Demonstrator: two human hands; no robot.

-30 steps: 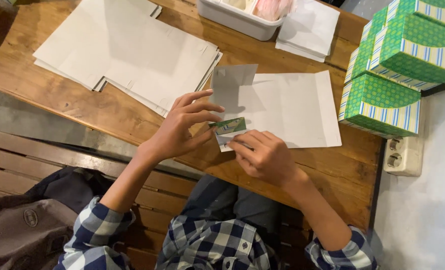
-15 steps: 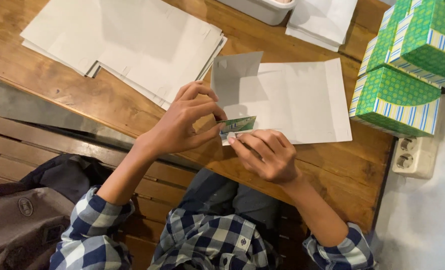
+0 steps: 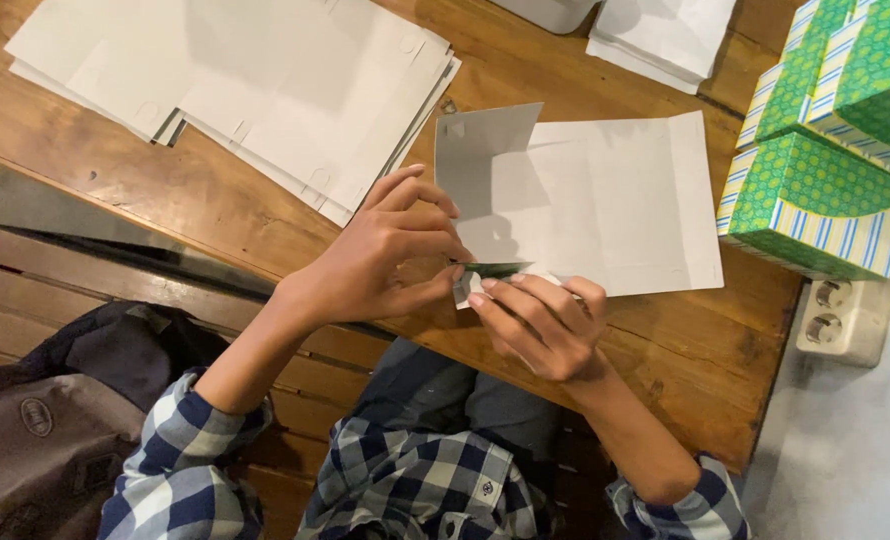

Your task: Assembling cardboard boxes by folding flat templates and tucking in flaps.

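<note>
A flat white cardboard box blank [image 3: 605,200] lies on the wooden table [image 3: 215,210], with one flap standing up at its left end. Along its near edge a small flap with a green printed side [image 3: 495,269] is folded upward. My left hand [image 3: 385,255] pinches that flap from the left with thumb and fingers. From the near side, my right hand [image 3: 540,325] presses fingertips on the same flap and the blank's edge. Both hands touch the blank.
A stack of flat white blanks [image 3: 255,90] covers the table's far left. Folded green patterned boxes [image 3: 825,150] with striped edges are stacked at the right. More white sheets [image 3: 665,30] lie at the far edge. A wall socket [image 3: 835,315] sits at the right, a dark bag [image 3: 65,410] at lower left.
The green flap has been turned up from lying flat to standing on edge. Both hands stay at the blank's near edge, and the view has shifted slightly.
</note>
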